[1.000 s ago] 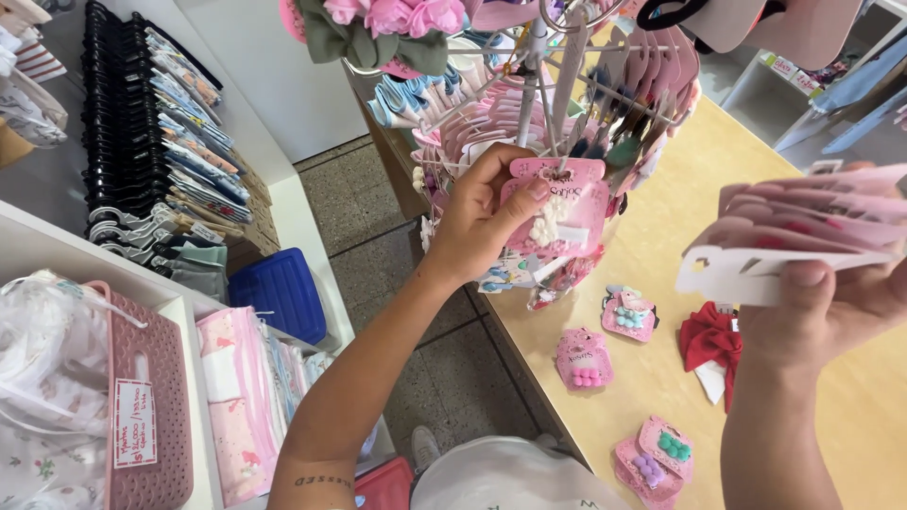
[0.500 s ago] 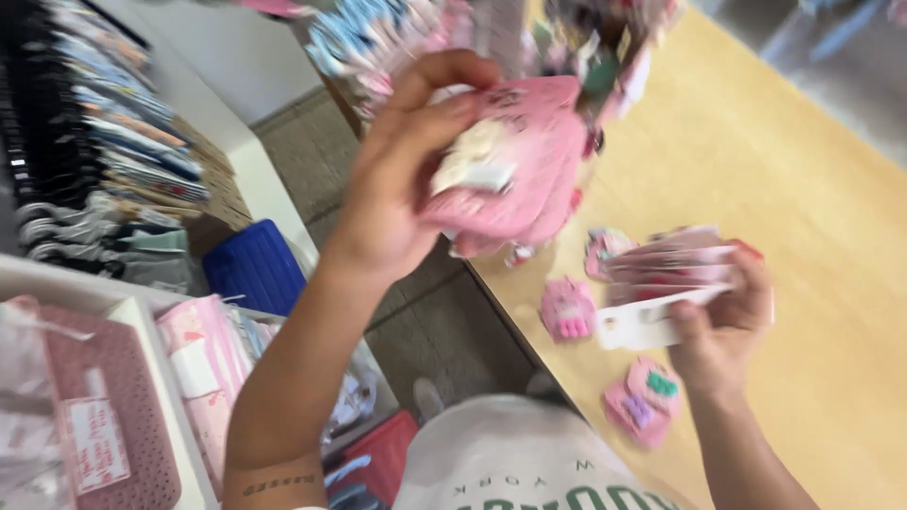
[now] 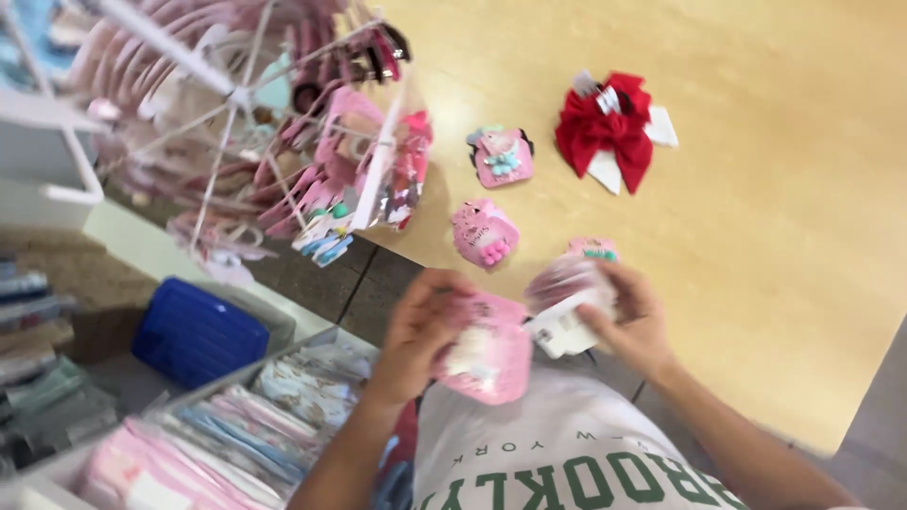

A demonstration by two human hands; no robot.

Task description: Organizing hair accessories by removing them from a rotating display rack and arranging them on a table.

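Note:
My left hand [image 3: 420, 331] grips a pink accessory card [image 3: 487, 354] low in front of my chest. My right hand [image 3: 628, 316] holds a stack of pink cards [image 3: 567, 297] with white backing just to the right of it; the two bundles almost touch. Both are blurred. On the light wooden table [image 3: 756, 236] lie a pink hair clip card [image 3: 484, 234], another pink card with a bow [image 3: 503, 156], a red bow [image 3: 605, 127] and part of a pink card [image 3: 593, 248] behind my right hand.
A white wire display rack [image 3: 236, 94] hung with pink hair accessories [image 3: 350, 170] stands at the table's left edge. A blue box [image 3: 198, 332] sits on the floor below it. Bins of folded pastel cloth goods [image 3: 236, 434] fill the lower left.
My left hand has come down from the rack with the pink card to chest height, beside my right hand's stack. The view has swung downward toward the table.

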